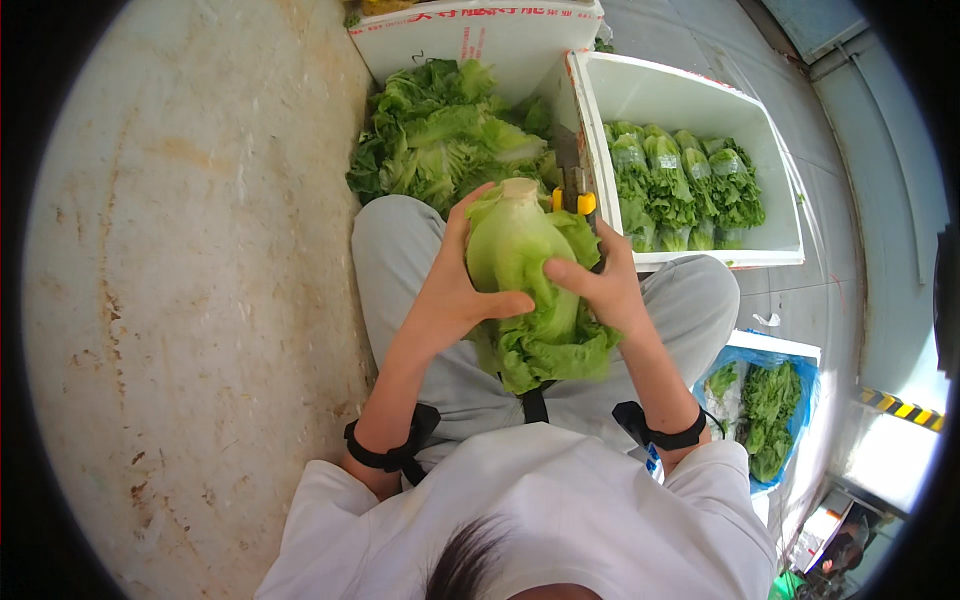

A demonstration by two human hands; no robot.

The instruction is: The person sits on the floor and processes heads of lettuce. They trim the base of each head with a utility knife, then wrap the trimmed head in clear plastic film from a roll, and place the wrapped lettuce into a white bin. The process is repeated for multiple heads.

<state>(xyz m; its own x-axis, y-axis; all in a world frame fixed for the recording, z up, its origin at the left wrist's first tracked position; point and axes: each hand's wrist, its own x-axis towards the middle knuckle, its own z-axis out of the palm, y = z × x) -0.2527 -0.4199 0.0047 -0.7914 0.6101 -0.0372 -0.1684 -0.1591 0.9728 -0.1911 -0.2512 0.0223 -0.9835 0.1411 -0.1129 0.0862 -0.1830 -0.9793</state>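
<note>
A pale green lettuce head (515, 262) is held over my lap, stem end pointing away from me. My left hand (455, 295) wraps its left side, thumb across the front. My right hand (600, 285) grips its right side and also holds a knife (572, 180) with a yellow and black handle, the blade pointing away toward the boxes.
A pile of loose lettuce (445, 135) lies on the floor ahead of my knees. A white foam box (690, 100) ahead on the right holds wrapped lettuce heads (685, 185). A blue-lined box (765, 400) of leaves is at my right. A worn pale floor (190, 300) spreads left.
</note>
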